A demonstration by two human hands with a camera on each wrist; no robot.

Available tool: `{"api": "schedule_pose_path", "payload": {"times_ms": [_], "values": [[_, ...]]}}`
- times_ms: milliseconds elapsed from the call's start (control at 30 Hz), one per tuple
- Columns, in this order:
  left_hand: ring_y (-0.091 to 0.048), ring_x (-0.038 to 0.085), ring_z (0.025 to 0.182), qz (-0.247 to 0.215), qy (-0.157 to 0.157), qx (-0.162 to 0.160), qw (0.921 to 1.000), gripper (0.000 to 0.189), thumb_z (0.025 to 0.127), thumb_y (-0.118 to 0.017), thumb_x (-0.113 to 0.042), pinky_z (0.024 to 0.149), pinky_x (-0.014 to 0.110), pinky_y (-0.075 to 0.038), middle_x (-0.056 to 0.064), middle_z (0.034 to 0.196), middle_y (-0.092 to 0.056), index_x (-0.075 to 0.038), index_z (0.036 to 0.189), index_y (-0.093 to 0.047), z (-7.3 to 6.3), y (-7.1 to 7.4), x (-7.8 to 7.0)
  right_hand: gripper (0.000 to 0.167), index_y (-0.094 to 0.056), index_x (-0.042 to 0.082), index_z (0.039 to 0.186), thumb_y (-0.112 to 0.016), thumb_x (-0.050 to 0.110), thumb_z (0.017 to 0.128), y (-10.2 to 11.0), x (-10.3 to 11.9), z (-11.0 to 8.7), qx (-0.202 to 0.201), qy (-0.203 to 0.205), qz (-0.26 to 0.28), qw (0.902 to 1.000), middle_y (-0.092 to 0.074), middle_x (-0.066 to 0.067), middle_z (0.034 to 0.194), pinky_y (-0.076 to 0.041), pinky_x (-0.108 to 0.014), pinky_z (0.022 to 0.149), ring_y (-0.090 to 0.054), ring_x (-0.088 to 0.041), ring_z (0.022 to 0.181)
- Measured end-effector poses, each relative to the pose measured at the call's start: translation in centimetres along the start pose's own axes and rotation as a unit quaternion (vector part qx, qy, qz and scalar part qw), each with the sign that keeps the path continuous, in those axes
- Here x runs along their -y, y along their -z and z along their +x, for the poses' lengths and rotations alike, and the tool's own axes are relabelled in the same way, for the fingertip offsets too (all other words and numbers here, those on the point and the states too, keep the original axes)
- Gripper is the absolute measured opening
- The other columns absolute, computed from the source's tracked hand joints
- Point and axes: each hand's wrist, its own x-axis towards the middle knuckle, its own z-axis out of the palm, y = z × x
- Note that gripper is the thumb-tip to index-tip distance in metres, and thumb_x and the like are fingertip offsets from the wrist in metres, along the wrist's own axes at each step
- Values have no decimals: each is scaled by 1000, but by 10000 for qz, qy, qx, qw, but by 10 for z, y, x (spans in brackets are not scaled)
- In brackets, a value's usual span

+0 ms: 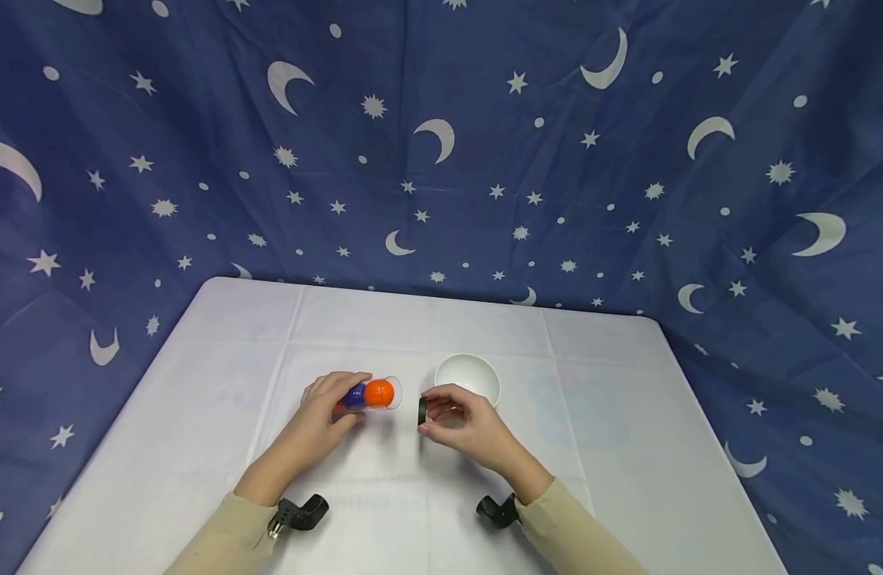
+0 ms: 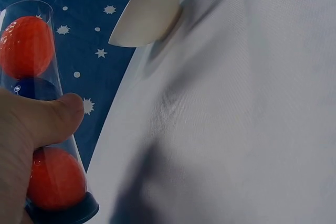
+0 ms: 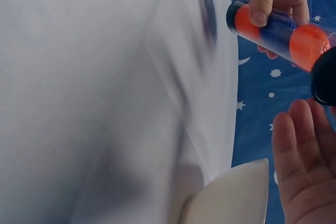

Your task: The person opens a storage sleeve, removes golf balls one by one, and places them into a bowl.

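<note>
My left hand point(image 1: 315, 415) grips a clear plastic tube point(image 1: 394, 384), its thumb across the side. Inside are an orange ball point(image 1: 378, 393) at one end, a blue ball point(image 1: 354, 396) partly covered by my fingers, and another orange ball point(image 2: 56, 178) beside the dark base point(image 2: 65, 211). The tube lies sideways in the head view, its uncapped end toward my right hand point(image 1: 477, 431). Between thumb and fingertips, that hand pinches a round dark cap point(image 1: 422, 411), held edge-on a short gap from the tube's mouth.
A white bowl point(image 1: 466, 369) stands on the white-covered table point(image 1: 384, 327), just behind my right hand, which overlaps its near rim. Dark camera mounts point(image 1: 305, 513) sit at both wrists. A blue curtain point(image 1: 485, 160) with moons and stars hangs behind the table.
</note>
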Motion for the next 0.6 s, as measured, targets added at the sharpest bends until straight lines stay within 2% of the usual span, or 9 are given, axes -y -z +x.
{"api": "schedule_pose_path", "payload": {"times_ms": [133, 200, 367, 600], "values": [[-46, 23, 117, 8, 28, -9, 10000, 62, 80, -79, -8, 98, 45, -30, -1, 127, -54, -21, 135, -54, -1, 1, 0, 41, -60, 3, 118, -78, 8, 81, -5, -11, -2, 175, -138, -151, 9996, -64, -9, 102, -49, -48, 87, -63, -28, 94], [-46, 23, 117, 20, 65, 3, 10000, 62, 80, -79, -8, 99, 45, -29, -1, 127, -54, -21, 135, -54, -2, 2, 0, 41, -60, 7, 118, -78, 11, 81, -9, -20, -2, 232, -283, -278, 9989, -65, -6, 101, -50, -47, 86, -64, -25, 93], [-47, 23, 118, 5, 140, 54, 9999, 63, 81, -79, -8, 100, 46, -30, -1, 129, -53, -21, 136, -53, -1, 3, 1, 42, -60, 18, 116, -80, 23, 80, -16, -41, -5, 364, -676, -597, 9953, -65, 3, 97, -52, -35, 81, -64, -14, 89], [-46, 23, 119, -32, 189, 79, 9998, 62, 81, -79, -9, 100, 46, -31, -1, 129, -53, -21, 136, -53, -2, 6, 0, 44, -61, 18, 116, -81, 31, 79, -19, -52, -8, 639, -820, -918, 9903, -64, 8, 97, -51, -25, 77, -63, -9, 89]]}}
